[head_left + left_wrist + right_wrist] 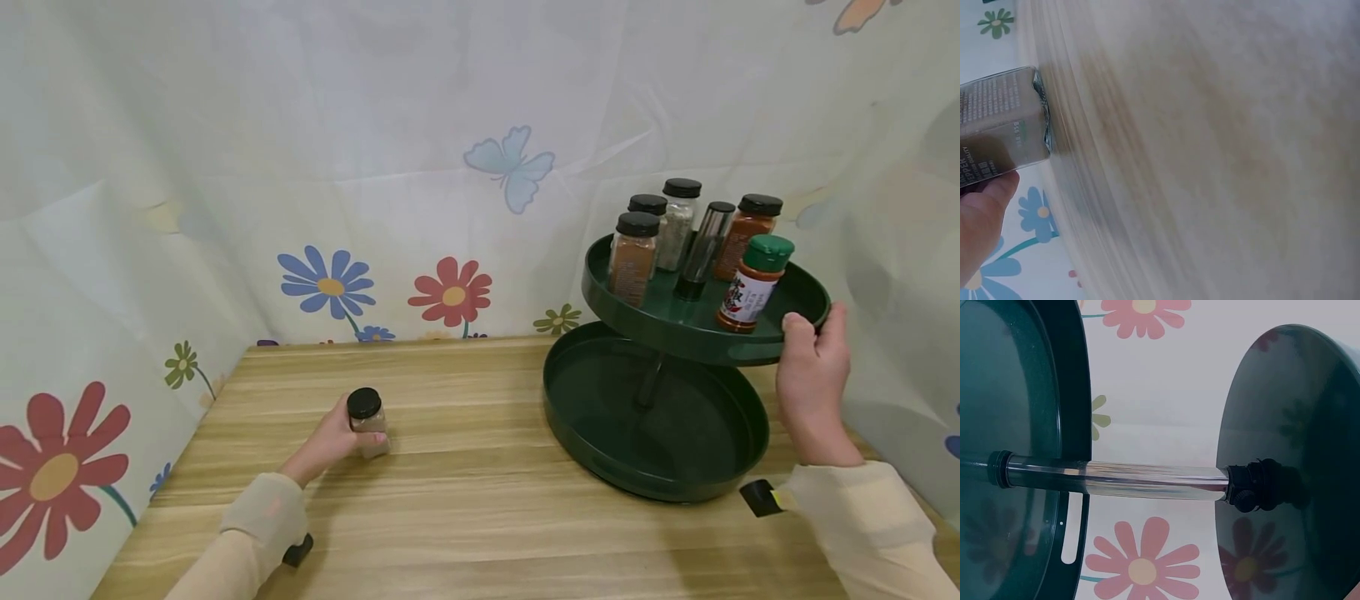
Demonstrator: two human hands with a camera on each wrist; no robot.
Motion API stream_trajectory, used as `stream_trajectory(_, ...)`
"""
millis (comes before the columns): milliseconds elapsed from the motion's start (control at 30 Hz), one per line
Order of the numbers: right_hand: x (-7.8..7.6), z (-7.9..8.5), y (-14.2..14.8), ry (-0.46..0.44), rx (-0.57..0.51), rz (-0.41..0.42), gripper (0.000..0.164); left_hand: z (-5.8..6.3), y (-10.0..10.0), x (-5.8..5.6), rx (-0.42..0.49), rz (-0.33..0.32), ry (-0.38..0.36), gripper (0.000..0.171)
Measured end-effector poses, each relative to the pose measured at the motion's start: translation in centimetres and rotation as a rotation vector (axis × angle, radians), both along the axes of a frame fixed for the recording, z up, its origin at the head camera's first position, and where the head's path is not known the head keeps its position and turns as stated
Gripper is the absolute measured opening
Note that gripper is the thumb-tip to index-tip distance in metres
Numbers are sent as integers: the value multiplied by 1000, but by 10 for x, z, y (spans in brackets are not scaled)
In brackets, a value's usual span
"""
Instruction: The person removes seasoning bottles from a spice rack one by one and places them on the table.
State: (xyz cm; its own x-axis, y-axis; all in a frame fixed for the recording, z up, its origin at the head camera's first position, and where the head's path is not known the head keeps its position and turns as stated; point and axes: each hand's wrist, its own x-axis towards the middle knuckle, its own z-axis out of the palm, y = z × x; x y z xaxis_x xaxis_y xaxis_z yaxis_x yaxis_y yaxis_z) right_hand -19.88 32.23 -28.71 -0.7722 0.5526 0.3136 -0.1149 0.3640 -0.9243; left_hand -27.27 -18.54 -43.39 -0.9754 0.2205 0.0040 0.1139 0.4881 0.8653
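Observation:
My left hand (333,443) grips a glass spice jar (369,425) with a black lid at the left of the table. In the left wrist view the printed jar (1004,125) shows pale brown powder, its base right at the tabletop. At the right, my right hand (813,379) holds the rim of a dark green two-tier rack's upper tray (660,327), thumb over the edge and fingers outside. Several black-lidded spice jars (632,267) and a green-capped seasoning bottle (752,287) stand on that tray, around a chrome post (705,246).
The rack's lower tray (637,475) sits on the wooden table (465,500) with nothing on its floor. A clear metallic post (1154,480) joins the two tiers in the right wrist view. A flower-patterned curtain (405,167) hangs behind the table.

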Motion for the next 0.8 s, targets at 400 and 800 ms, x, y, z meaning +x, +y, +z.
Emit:
stream_trajectory(400,0,1,0,19,-8,15,61,5,-2,1,-58,-25,45,69)
stream_trajectory(800,0,1,1,14,6,3,61,16,-3,4,17,34,55,64)
